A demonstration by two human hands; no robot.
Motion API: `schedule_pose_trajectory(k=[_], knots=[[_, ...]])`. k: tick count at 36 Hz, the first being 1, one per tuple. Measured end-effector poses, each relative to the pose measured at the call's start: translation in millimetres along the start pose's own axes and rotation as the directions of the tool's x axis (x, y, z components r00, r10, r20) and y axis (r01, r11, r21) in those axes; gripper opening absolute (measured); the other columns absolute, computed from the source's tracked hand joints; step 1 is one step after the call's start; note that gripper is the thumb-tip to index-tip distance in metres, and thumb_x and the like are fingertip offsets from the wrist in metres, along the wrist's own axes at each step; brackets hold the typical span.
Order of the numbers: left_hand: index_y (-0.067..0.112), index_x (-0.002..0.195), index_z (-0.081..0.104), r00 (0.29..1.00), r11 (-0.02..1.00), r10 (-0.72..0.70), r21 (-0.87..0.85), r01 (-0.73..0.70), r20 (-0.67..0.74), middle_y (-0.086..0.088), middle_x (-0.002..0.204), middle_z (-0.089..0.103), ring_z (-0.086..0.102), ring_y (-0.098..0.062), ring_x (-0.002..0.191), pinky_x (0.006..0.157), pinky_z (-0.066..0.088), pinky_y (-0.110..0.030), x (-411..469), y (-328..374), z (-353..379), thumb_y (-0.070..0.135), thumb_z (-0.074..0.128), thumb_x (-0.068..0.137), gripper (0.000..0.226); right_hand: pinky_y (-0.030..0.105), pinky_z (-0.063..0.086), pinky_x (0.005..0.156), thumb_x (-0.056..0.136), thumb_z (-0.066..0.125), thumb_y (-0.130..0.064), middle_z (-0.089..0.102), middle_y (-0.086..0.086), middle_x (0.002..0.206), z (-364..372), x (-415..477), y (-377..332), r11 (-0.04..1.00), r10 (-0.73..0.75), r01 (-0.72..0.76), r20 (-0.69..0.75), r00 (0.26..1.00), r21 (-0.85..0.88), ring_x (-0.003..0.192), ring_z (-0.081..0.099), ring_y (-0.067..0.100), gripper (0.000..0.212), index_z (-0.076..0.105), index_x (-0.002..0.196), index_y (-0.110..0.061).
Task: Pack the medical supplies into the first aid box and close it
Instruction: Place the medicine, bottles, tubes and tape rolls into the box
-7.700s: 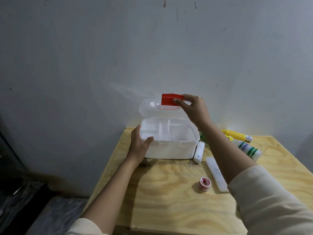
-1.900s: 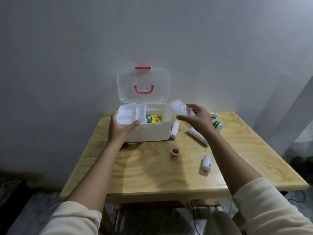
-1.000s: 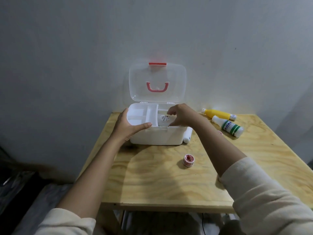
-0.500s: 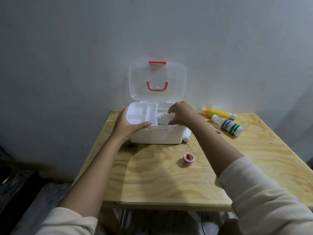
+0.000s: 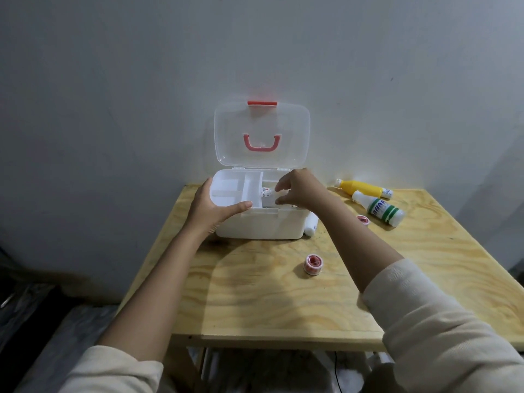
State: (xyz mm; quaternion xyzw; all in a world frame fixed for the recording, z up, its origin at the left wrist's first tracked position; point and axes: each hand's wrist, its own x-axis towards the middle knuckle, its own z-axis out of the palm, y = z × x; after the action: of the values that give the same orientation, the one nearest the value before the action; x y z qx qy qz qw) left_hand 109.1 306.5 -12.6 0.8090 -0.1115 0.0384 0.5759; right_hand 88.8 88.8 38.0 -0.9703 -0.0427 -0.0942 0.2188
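Note:
The white first aid box [image 5: 263, 226] stands at the back of the wooden table [image 5: 269, 302], its clear lid [image 5: 261, 131] with a red handle upright against the wall. My left hand [image 5: 215, 211] grips the box's front-left rim. My right hand [image 5: 300, 191] reaches into the right compartment, its fingertips pinched on a small white bottle [image 5: 266, 192] lying inside. A yellow bottle [image 5: 361, 188] and a white bottle with green stripes [image 5: 381, 209] lie to the right of the box. A red tape roll [image 5: 312, 262] sits in front of it.
A white tube [image 5: 311, 226] lies against the box's right side. A second small red roll [image 5: 363, 219] rests near the striped bottle. The wall stands directly behind the box. Dark floor lies left of the table.
The lid has been swung fully open. My right hand took the small white bottle from the table and lowered it into the right compartment. My left hand stays on the box.

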Motion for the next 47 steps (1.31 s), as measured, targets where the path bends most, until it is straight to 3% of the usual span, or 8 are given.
schedule_pose_trajectory(k=[13, 17, 21, 28, 32, 37, 41, 47], knots=[[0.027, 0.139, 0.046, 1.0, 0.999, -0.008, -0.031, 0.008, -0.011, 0.008, 0.137, 0.055, 0.051, -0.016, 0.127, 0.104, 0.045, -0.04, -9.7, 4.9, 0.1, 0.064, 0.084, 0.044, 0.109, 0.017, 0.048, 0.081, 0.08, 0.063, -0.004, 0.073, 0.011, 0.099, -5.7, -16.6, 6.5, 0.987, 0.015, 0.019, -0.209, 0.978, 0.16, 0.092, 0.067, 0.018, 0.019, 0.072, 0.097, -0.004], [0.023, 0.147, 0.037, 0.999, 0.999, -0.004, -0.047, 0.002, -0.047, 0.018, 0.133, 0.04, 0.039, -0.006, 0.123, 0.098, 0.035, -0.028, -9.5, 4.8, 5.9, 0.039, 0.088, 0.066, 0.097, 0.026, 0.052, 0.088, 0.079, 0.061, -0.002, 0.074, 0.012, 0.098, -21.0, -23.9, 23.5, 0.972, 0.095, -0.011, -0.351, 0.932, 0.234, 0.092, 0.069, 0.022, 0.019, 0.073, 0.095, -0.004], [0.025, 0.141, 0.045, 0.999, 0.998, -0.008, -0.055, 0.005, -0.045, 0.012, 0.134, 0.052, 0.048, -0.011, 0.123, 0.098, 0.041, -0.03, -12.8, 7.7, 6.6, 0.057, 0.085, 0.049, 0.105, 0.03, 0.048, 0.095, 0.083, 0.057, -0.003, 0.071, 0.014, 0.108, -36.3, -37.2, 60.8, 0.939, 0.284, -0.171, -0.393, 0.875, 0.298, 0.102, 0.066, 0.024, 0.024, 0.069, 0.103, -0.003], [0.022, 0.137, 0.048, 0.999, 0.999, -0.026, -0.046, 0.023, -0.046, 0.006, 0.135, 0.056, 0.052, -0.017, 0.124, 0.105, 0.044, -0.039, -8.8, 3.4, 5.1, 0.068, 0.085, 0.038, 0.115, 0.04, 0.047, 0.092, 0.085, 0.054, -0.026, 0.057, 0.016, 0.127, -30.6, -61.5, 139.1, 0.784, 0.621, -0.593, -0.221, 0.752, 0.184, 0.112, 0.055, 0.034, 0.043, 0.054, 0.125, -0.01], [0.024, 0.14, 0.045, 0.998, 0.997, -0.013, -0.074, 0.009, -0.054, 0.01, 0.134, 0.054, 0.05, -0.013, 0.124, 0.102, 0.042, -0.032, -10.4, 4.3, 6.7, 0.057, 0.085, 0.046, 0.108, 0.034, 0.043, 0.072, 0.086, 0.048, -0.016, 0.064, 0.017, 0.1, -25.9, -66.7, 155.2, 0.761, 0.641, -0.644, -0.246, 0.727, 0.079, 0.09, 0.055, 0.034, 0.026, 0.059, 0.108, -0.005], [0.021, 0.147, 0.037, 0.997, 0.996, -0.027, -0.084, 0.021, -0.076, 0.014, 0.135, 0.044, 0.043, -0.009, 0.126, 0.102, 0.037, -0.029, -8.5, 1.4, 7.8, 0.043, 0.09, 0.06, 0.104, 0.035, 0.043, 0.07, 0.087, 0.054, -0.021, 0.063, 0.019, 0.107, -22.6, -67.0, 160.3, 0.757, 0.639, -0.651, -0.265, 0.722, 0.052, 0.099, 0.057, 0.037, 0.028, 0.056, 0.11, -0.006], [0.024, 0.143, 0.044, 0.997, 0.997, -0.046, -0.068, 0.041, -0.067, 0.007, 0.138, 0.054, 0.051, -0.017, 0.128, 0.107, 0.043, -0.041, -10.3, 4.3, 4.4, 0.063, 0.085, 0.042, 0.115, 0.042, 0.047, 0.08, 0.088, 0.053, -0.023, 0.062, 0.019, 0.112, -19.0, -71.2, 158.3, 0.767, 0.616, -0.641, -0.319, 0.72, 0.033, 0.103, 0.055, 0.039, 0.032, 0.054, 0.115, -0.005], [0.019, 0.149, 0.035, 0.997, 0.997, -0.023, -0.079, 0.017, -0.07, 0.011, 0.136, 0.045, 0.043, -0.012, 0.126, 0.097, 0.036, -0.028, -12.2, 5.3, 8.1, 0.038, 0.089, 0.064, 0.102, 0.043, 0.044, 0.085, 0.088, 0.057, -0.017, 0.059, 0.02, 0.113, -22.7, -76.1, 140.9, 0.801, 0.598, -0.477, -0.456, 0.66, 0.361, 0.106, 0.052, 0.036, 0.03, 0.053, 0.113, -0.002]])
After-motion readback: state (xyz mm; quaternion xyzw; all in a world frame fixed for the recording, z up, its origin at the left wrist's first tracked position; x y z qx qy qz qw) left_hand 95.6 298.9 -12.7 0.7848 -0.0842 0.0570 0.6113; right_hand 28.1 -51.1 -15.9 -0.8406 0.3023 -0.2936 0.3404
